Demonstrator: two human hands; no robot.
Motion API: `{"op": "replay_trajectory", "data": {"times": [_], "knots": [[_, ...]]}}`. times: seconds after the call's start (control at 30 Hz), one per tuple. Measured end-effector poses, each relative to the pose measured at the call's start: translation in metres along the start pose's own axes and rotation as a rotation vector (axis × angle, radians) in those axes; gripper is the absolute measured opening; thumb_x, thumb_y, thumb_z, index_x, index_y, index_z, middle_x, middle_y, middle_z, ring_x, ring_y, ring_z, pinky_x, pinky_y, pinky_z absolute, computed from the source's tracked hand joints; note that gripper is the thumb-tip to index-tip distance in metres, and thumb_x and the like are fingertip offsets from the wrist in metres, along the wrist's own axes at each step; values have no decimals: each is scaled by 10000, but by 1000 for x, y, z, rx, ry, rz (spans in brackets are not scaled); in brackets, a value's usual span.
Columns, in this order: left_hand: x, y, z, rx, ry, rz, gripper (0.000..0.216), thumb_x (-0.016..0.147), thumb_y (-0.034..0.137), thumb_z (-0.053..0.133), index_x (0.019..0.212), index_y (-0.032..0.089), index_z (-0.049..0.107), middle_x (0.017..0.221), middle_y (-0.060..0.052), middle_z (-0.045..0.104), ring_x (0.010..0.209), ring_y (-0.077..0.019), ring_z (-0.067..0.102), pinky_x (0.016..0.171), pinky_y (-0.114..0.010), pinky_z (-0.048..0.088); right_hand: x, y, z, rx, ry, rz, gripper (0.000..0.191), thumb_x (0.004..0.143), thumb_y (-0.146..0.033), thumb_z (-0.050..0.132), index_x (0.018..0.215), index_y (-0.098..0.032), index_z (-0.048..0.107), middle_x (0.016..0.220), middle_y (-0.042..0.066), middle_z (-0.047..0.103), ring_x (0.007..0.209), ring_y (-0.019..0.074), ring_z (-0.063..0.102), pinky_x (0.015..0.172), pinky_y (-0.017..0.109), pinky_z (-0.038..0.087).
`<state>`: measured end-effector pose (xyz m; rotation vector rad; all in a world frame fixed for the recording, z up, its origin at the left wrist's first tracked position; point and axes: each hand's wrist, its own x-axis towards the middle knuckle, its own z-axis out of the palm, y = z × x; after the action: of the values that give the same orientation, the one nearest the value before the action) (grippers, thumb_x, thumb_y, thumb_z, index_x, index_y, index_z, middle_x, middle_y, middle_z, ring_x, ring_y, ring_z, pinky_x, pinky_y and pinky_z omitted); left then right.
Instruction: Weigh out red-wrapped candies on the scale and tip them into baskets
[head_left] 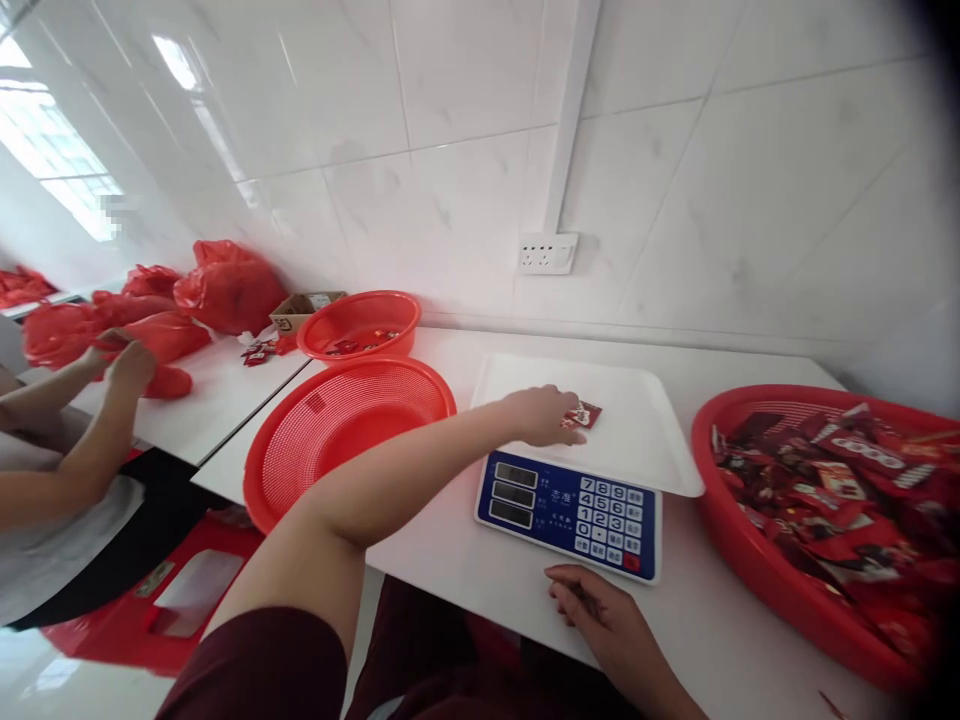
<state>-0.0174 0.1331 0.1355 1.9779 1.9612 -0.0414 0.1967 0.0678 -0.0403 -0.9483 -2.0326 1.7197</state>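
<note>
My left hand (pixel 544 415) reaches over the white tray (pixel 637 395) of a weighing scale. Its thumb and fingers are closed around small red snack packets (pixel 587 414), which show between and just past the fingertips. Below the tray sits the scale's blue keypad panel (pixel 566 515), with three dark display windows. My right hand (pixel 604 615) rests by the table's front edge, under the keypad. Its fingers are loosely curled, and I see nothing in them.
A red basket (pixel 705 450) heaped with packets stands at the right. To the left are a red mesh basket (pixel 262 460) and a basin (pixel 409 310) with a few packets. Farther left, a co-worker's hands (pixel 127 365) handle a red bag near several bulging red bags (pixel 229 285).
</note>
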Motion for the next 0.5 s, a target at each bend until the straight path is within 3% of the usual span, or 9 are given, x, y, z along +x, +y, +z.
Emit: {"op": "replay_trajectory", "data": {"times": [0.13, 0.23, 0.5], "knots": [[23, 22, 16, 65, 9, 7, 539, 806, 243, 592, 1303, 146, 410, 1321, -171, 486, 1151, -286, 538, 880, -350, 464, -1, -2, 3, -8, 33, -16, 539, 770, -668, 516, 945, -186, 681, 776, 66, 663, 693, 186, 603, 643, 294, 519], [20, 16, 5, 101, -1, -30, 480, 806, 166, 534, 1275, 162, 428, 1240, -156, 560, 1072, -274, 587, 808, -346, 491, -1, -2, 4, 4, 44, -27, 502, 788, -641, 516, 937, -192, 684, 755, 55, 649, 677, 180, 590, 627, 290, 507], [-65, -55, -53, 269, -69, -242, 223, 775, 268, 579, 974, 190, 643, 1005, -139, 696, 948, -333, 635, 786, -443, 481, 2, -3, 0, -17, -30, -67, 435, 835, -556, 499, 954, -182, 684, 831, 71, 656, 719, 183, 579, 657, 290, 489]]}}
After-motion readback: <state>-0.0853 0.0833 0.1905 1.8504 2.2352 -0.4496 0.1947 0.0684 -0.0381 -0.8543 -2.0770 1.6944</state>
